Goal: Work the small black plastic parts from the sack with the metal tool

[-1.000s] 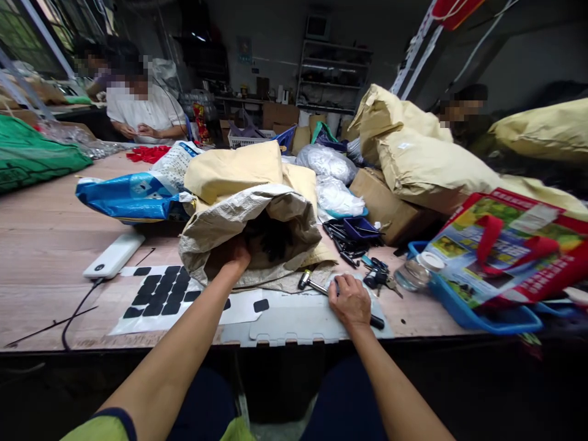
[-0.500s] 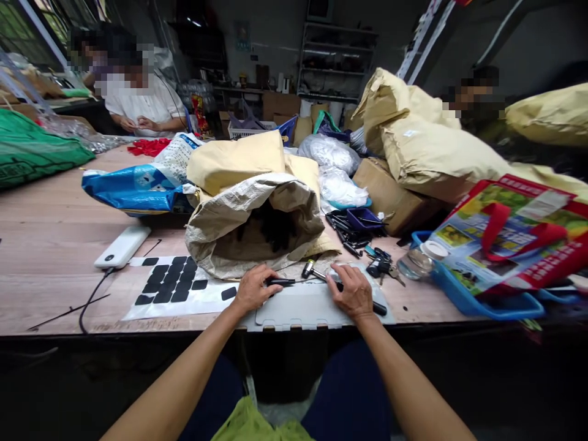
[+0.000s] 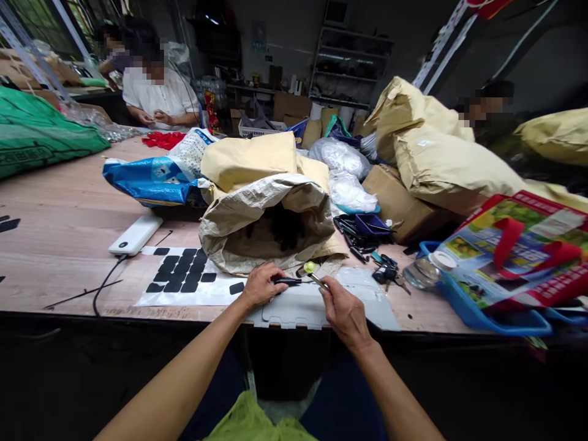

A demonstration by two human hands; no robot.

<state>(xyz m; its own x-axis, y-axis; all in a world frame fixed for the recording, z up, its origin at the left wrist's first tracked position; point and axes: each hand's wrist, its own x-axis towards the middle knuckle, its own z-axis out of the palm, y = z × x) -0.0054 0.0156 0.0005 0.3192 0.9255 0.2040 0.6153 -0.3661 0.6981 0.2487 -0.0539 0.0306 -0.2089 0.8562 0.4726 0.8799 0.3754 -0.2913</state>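
My left hand [image 3: 263,285] is closed on a slim black piece [image 3: 288,281], which points to the right over a grey board [image 3: 294,309]. In my right hand [image 3: 344,309] is the handle of a small hammer [image 3: 310,268]; its yellowish head is near the tip of the black piece. Whether the two touch cannot be made out. Behind both hands lies an open paper-like sack [image 3: 229,245] with dark items inside. Left of my left hand, a white sheet [image 3: 160,298] carries black rounded patches [image 3: 184,269].
A white power bank [image 3: 135,235] with a cable lies at the left. Black parts [image 3: 353,242], keys [image 3: 402,282], a clear jar [image 3: 420,274] and a blue tray [image 3: 473,309] holding a colourful bag [image 3: 528,251] are at the right. Across the table sits a person [image 3: 160,98].
My right hand has closed round the hammer's handle and raised it off the board, its head now turned near the black piece. The whole view has shifted slightly.
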